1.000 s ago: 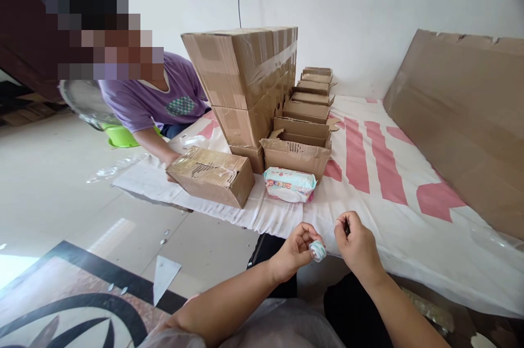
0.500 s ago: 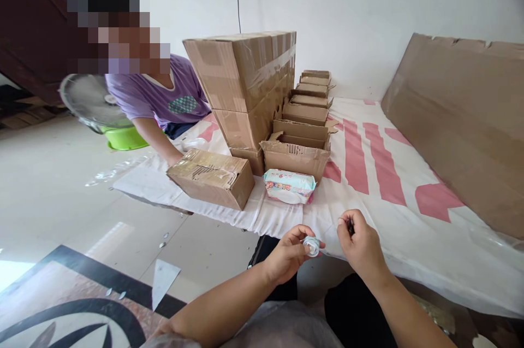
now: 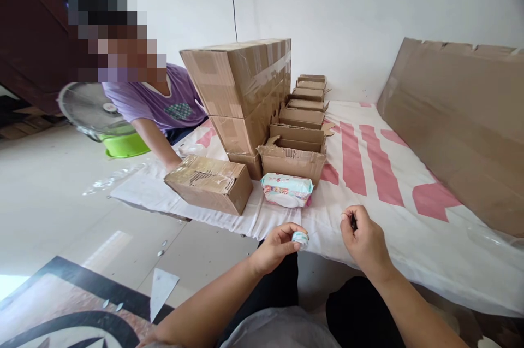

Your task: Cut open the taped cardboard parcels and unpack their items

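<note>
Between the thumb and fingers of my left hand [image 3: 275, 248] is a small white-and-teal roll [image 3: 301, 238], held just off the table's front edge. My right hand [image 3: 367, 239] is closed round a small dark object [image 3: 353, 221] over the cloth. Only a bit of that object shows, so its kind is unclear. Beyond my left hand, a pack of wipes [image 3: 286, 189] in white and light blue rests on the table, touched by neither hand.
White cloth with red patches covers the table [image 3: 393, 228]. Taped cartons [image 3: 229, 80] are stacked behind the wipes, beside a row of open boxes [image 3: 292, 159]. A person [image 3: 164, 102] reaches behind a single carton [image 3: 208, 181]. A large cardboard sheet [image 3: 458, 124] leans at right.
My left hand has moved slightly left and turned the roll, so its printed side faces me rather than its coiled end. My right hand keeps its grip, shifted slightly right.
</note>
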